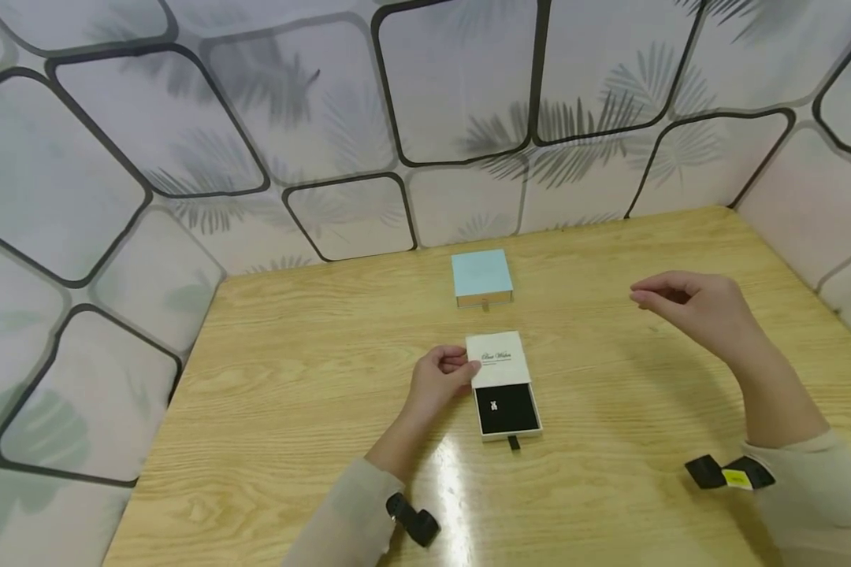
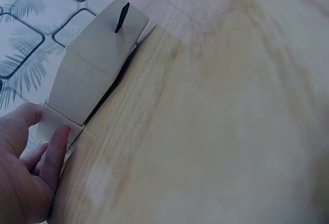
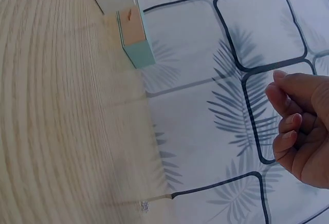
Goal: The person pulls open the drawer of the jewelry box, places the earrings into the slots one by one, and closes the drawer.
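A white drawer-style jewellery box (image 1: 498,358) lies in the middle of the table, lettered "Best Wishes" on its sleeve. My left hand (image 1: 441,374) grips the sleeve's left side, thumb on top. The drawer is pulled partly out toward me, showing a black pad (image 1: 516,408) with a small silvery ornament (image 1: 494,405) on it and a black pull tab (image 1: 514,443). To the right, my right hand (image 1: 702,307) is raised above the table, thumb and index fingertips together, other fingers curled; nothing shows between them. Below it lies a tiny silvery piece (image 3: 144,205) on the table.
Behind the white box stands a light blue box (image 1: 481,273) with a tan front and a small tab. The wooden table (image 1: 312,378) meets patterned wall covering (image 1: 347,216) at the back and sides. Each wrist wears a black strap.
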A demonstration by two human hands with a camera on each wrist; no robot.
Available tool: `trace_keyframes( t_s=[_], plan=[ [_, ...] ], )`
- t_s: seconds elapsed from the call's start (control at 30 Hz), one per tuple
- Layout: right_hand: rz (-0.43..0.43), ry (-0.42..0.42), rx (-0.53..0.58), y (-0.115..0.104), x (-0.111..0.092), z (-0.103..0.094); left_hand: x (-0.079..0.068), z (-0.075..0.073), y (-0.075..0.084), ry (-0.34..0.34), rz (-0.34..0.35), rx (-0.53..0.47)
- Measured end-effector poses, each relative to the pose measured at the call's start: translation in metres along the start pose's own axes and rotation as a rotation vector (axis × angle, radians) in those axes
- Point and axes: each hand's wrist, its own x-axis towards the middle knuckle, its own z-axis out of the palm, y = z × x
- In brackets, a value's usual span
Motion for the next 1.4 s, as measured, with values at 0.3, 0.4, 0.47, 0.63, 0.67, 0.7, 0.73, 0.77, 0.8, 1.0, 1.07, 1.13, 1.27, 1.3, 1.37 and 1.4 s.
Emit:
trace_keyframes(
  t_s=[0.3, 0.4, 0.47, 0.63, 0.67, 0.7, 0.73, 0.77, 0.8, 1.0, 1.07, 1.13, 1.27, 1.3, 1.37, 1.4],
  plan=[
    [0.027, -0.012, -0.049, 0.018, -0.005, -0.006, -0.002, -0.001, -0.002, -0.007, -0.011, 0.005],
    [0.040, -0.040, -0.093, 0.024, -0.007, -0.008, -0.002, -0.001, -0.003, -0.003, -0.007, 0.017],
    [0.034, -0.059, -0.126, 0.028, -0.008, -0.008, -0.003, -0.001, -0.004, 0.004, -0.012, 0.016],
    [0.008, -0.097, -0.169, 0.039, -0.009, -0.007, -0.004, 0.001, -0.006, 0.007, -0.015, 0.008],
    [0.009, -0.100, -0.171, 0.040, -0.009, -0.007, -0.004, 0.001, -0.006, 0.006, -0.012, 0.009],
    [0.009, -0.101, -0.170, 0.042, -0.009, -0.007, -0.004, 0.002, -0.006, 0.006, -0.007, 0.012],
    [0.012, -0.101, -0.169, 0.043, -0.009, -0.007, -0.003, 0.002, -0.006, 0.006, -0.003, 0.013],
    [0.012, -0.100, -0.171, 0.044, -0.008, -0.007, -0.003, 0.002, -0.006, 0.007, -0.001, 0.014],
    [0.014, -0.100, -0.171, 0.046, -0.007, -0.007, -0.003, 0.003, -0.005, 0.009, 0.004, 0.016],
    [0.038, -0.115, -0.143, 0.054, -0.003, -0.008, -0.011, 0.004, 0.012, 0.005, 0.009, 0.020],
    [0.052, -0.120, -0.116, 0.059, -0.002, -0.008, -0.011, 0.004, 0.012, 0.002, 0.013, 0.020],
    [0.066, -0.128, -0.089, 0.065, -0.001, -0.008, -0.004, 0.004, 0.003, 0.003, 0.021, 0.016],
    [0.096, -0.161, -0.047, 0.076, 0.001, -0.004, 0.000, 0.003, -0.003, 0.002, 0.034, 0.018],
    [0.099, -0.166, -0.048, 0.079, 0.001, -0.003, 0.000, 0.003, -0.003, 0.003, 0.036, 0.019],
    [0.107, -0.176, -0.055, 0.083, 0.002, -0.001, 0.000, 0.002, -0.003, 0.000, 0.037, 0.017],
    [0.111, -0.180, -0.065, 0.085, 0.002, 0.000, 0.000, 0.002, -0.003, -0.001, 0.039, 0.018]
  ],
)
